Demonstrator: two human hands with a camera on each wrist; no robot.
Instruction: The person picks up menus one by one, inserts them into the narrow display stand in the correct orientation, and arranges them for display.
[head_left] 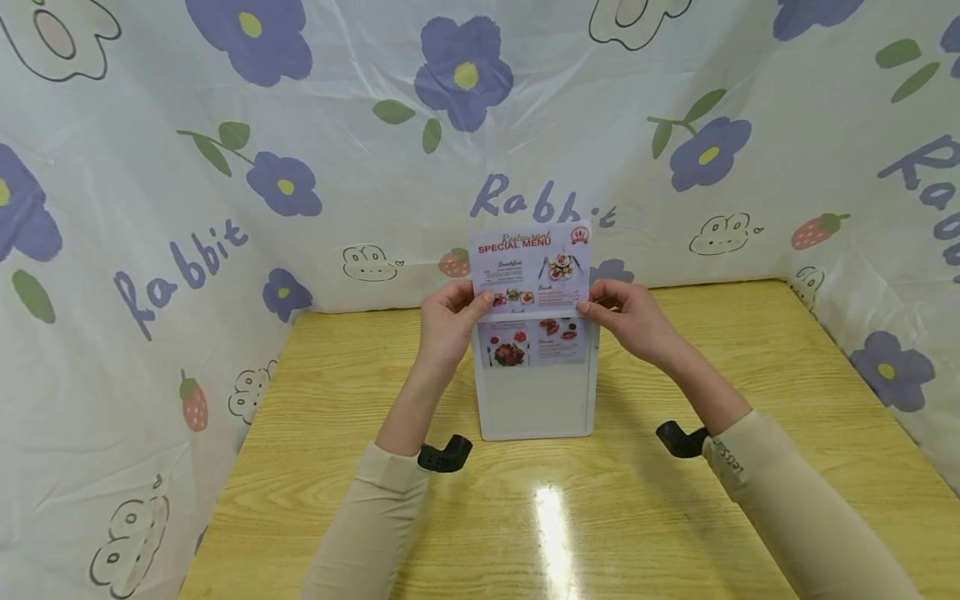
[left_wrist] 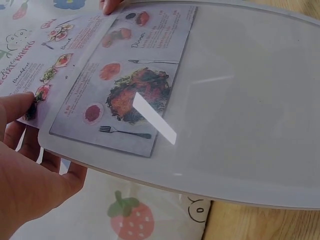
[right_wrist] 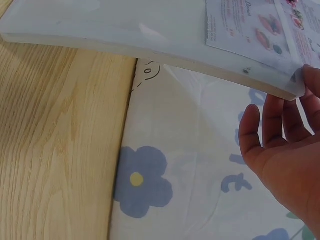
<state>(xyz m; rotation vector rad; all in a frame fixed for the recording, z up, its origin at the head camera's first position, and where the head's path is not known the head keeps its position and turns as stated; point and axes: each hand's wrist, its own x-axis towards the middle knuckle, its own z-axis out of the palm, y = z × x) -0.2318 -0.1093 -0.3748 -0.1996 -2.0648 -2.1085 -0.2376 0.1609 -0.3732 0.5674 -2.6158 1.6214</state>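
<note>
A printed restaurant menu sheet (head_left: 529,262) stands partly inside a white, clear-fronted sign holder (head_left: 536,404) on the table. Its lower part shows behind the clear front, and its upper part sticks out above the holder's top edge. My left hand (head_left: 448,321) pinches the sheet's left edge, thumb in front, just above the holder; in the left wrist view its other fingers (left_wrist: 75,177) lie behind and beside the holder's corner. At the right edge, my right hand (head_left: 633,321) pinches the sheet near the holder's top corner. The holder's lower half shows no print.
A wood-grain table (head_left: 352,383) carries the holder near its middle. Behind and at both sides hangs a white cloth (head_left: 375,200) with purple flowers, strawberries and lettering. Dark wrist devices (head_left: 446,455) sit at both sleeve cuffs.
</note>
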